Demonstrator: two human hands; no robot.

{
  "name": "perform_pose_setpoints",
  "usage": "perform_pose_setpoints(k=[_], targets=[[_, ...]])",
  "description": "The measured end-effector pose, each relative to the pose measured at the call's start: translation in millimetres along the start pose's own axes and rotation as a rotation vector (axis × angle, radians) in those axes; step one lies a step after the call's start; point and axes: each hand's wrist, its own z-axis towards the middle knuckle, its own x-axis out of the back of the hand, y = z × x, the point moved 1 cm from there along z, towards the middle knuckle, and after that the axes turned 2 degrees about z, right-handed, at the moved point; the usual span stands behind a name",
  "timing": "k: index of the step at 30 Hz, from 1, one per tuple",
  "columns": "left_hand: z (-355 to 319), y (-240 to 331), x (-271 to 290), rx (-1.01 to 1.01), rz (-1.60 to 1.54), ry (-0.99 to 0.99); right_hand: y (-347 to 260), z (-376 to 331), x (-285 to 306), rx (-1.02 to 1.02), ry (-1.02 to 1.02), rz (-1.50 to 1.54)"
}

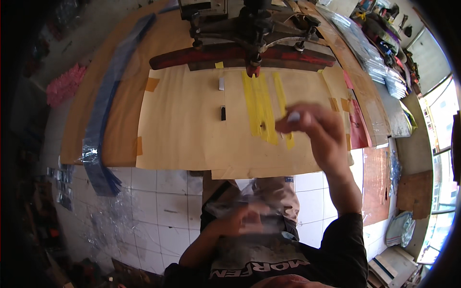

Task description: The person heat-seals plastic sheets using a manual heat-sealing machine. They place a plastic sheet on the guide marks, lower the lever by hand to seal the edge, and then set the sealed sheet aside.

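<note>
My right hand (pixel 317 129) is raised over the right part of the brown paper sheet (pixel 177 120), fingers drawn together. A small pale spot shows at its fingertips; I cannot make out whether it is a held thing or a nail. Below the table's near edge, my left hand (pixel 245 221) is in front of my lap, smeared by motion, so its fingers and anything in them are unclear. Yellow tape strips (pixel 259 105) run along the paper beside my right hand. Left of them lie a small white piece (pixel 221 84) and a small black piece (pixel 223 113).
A machine with a red and dark bar (pixel 206 56) spans the table's far side. Long blue plastic strips (pixel 103 105) hang over the left edge. Stacked clear plastic packs (pixel 360 48) lie at far right. A pink bundle (pixel 67 85) stands left; loose clear film (pixel 115 221) covers floor tiles.
</note>
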Motion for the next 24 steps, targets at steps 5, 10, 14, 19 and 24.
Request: perform_pose_setpoints(k=[5,10,14,19,24], targets=[[45,-5,39,0.309,-0.239,0.381,-6,-59,-36,0.457,-0.707,-0.092],[46,26,50,0.270,-0.434,0.405,33,-77,9,-0.184,-0.598,-0.270],[15,19,21,-0.084,-0.218,0.077,81,-107,7,-0.522,-0.401,-0.593],[-6,33,-11,-0.097,-0.008,-0.167,71,-116,-1,-0.636,-0.410,0.302],[-8,54,-17,-0.139,0.045,-0.318,0,-85,-7,-0.348,-0.271,0.487]])
